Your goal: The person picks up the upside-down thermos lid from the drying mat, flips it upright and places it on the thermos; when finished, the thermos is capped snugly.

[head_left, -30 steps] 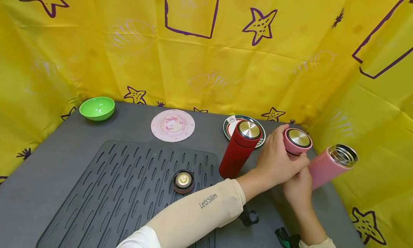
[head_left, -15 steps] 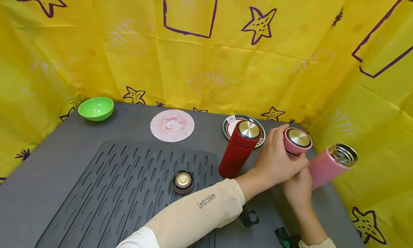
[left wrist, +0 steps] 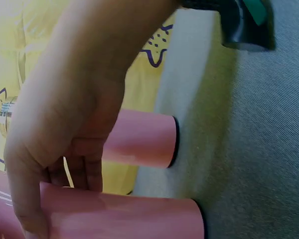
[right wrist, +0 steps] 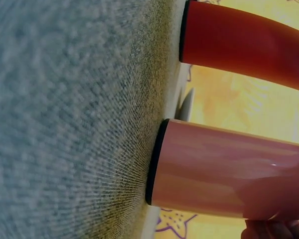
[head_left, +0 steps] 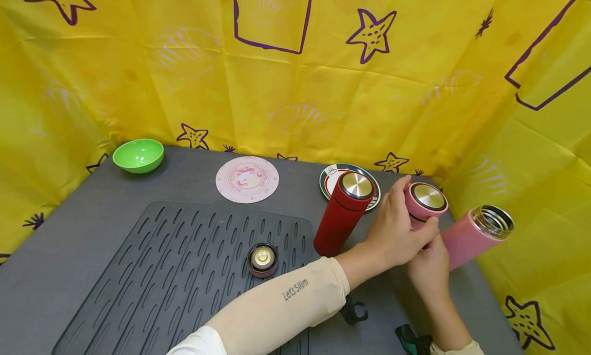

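Observation:
A pink thermos bottle [head_left: 419,215] with a steel-topped lid [head_left: 428,196] stands upright at the right of the table. My left hand [head_left: 392,234] comes across from the left and grips its upper part at the lid, thumb in front. Lower down, my right hand [head_left: 429,273] holds the body; the left wrist view shows this right hand [left wrist: 55,119] wrapped round the bottle [left wrist: 129,214]. Behind it to the right stands an open pink thermos bottle [head_left: 475,239] with a bare steel mouth. A closed red thermos bottle [head_left: 340,219] stands left of my left hand.
An upturned dark lid [head_left: 262,260] lies on the ridged grey mat [head_left: 184,273]. Farther back are a green bowl [head_left: 138,157], a pink round mat [head_left: 247,179] and a plate [head_left: 330,178] partly behind the red bottle. Yellow cloth [head_left: 295,88] surrounds the table.
Both hands keep their grip on the pink thermos bottle, with only a very slight shift of the fingers. The other things stay in place.

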Demonstrator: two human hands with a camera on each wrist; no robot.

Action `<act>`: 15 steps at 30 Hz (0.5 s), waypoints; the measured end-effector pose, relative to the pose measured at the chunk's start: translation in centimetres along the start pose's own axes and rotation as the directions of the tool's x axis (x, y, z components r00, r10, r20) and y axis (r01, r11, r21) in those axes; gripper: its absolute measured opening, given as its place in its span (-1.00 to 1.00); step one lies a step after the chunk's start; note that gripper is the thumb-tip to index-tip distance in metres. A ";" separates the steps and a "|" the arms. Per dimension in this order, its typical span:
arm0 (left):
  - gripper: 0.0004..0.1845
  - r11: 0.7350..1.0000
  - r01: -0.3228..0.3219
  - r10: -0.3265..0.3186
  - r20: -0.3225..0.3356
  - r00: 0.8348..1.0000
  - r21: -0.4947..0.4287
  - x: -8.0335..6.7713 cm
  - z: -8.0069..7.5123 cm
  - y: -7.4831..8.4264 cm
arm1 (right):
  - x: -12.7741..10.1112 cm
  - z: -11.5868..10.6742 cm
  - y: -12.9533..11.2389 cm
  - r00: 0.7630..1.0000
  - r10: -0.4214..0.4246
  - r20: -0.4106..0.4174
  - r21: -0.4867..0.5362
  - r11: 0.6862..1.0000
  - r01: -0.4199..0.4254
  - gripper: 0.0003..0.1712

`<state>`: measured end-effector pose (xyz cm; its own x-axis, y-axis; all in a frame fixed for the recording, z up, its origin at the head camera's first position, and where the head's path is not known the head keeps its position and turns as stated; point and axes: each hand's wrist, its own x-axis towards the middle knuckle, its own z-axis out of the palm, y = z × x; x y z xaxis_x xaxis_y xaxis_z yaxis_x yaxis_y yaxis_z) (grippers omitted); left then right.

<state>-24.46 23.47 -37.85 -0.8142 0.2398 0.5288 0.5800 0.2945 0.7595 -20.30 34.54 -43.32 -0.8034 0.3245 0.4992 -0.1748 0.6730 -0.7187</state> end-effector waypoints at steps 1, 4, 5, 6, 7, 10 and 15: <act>-0.07 1.000 0.009 -0.009 -0.004 1.000 -0.002 0.0 0.0 0.0 | 0.0 0.0 -0.1 1.000 -0.003 0.001 0.006 1.000 0.003 -0.83; -0.06 0.999 0.032 -0.032 -0.048 0.998 0.012 0.2 0.3 0.3 | 0.1 -0.1 -0.1 1.000 -0.001 0.008 0.000 1.000 0.001 -0.83; -0.08 0.999 0.035 -0.034 -0.063 0.997 0.022 0.3 0.3 0.4 | 0.0 -0.1 -0.1 1.000 0.009 0.010 -0.001 1.000 -0.009 -0.80; -0.11 0.999 0.035 -0.033 -0.075 0.997 0.035 0.3 0.4 0.5 | 0.0 -0.1 -0.1 1.000 0.017 0.010 -0.006 1.000 -0.017 -0.78; -0.14 0.998 0.029 -0.025 -0.078 0.997 0.052 0.3 0.4 0.6 | 0.0 -0.1 -0.1 1.000 0.021 0.009 -0.011 1.000 -0.021 -0.76; -0.20 0.995 -0.024 0.027 -0.031 0.999 0.102 0.3 0.2 0.7 | 0.0 0.0 -0.1 1.000 0.012 0.007 -0.009 1.000 -0.012 -0.73; -0.10 0.994 -0.052 0.047 0.061 0.997 0.092 0.3 -0.3 0.6 | 0.1 -0.1 0.1 1.000 -0.031 0.000 0.008 0.999 0.031 -0.77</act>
<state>-24.34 23.41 -37.10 -0.7831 0.3092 0.5396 0.6217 0.3656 0.6927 -20.36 34.71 -43.30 -0.7977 0.3030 0.5214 -0.2043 0.6778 -0.7063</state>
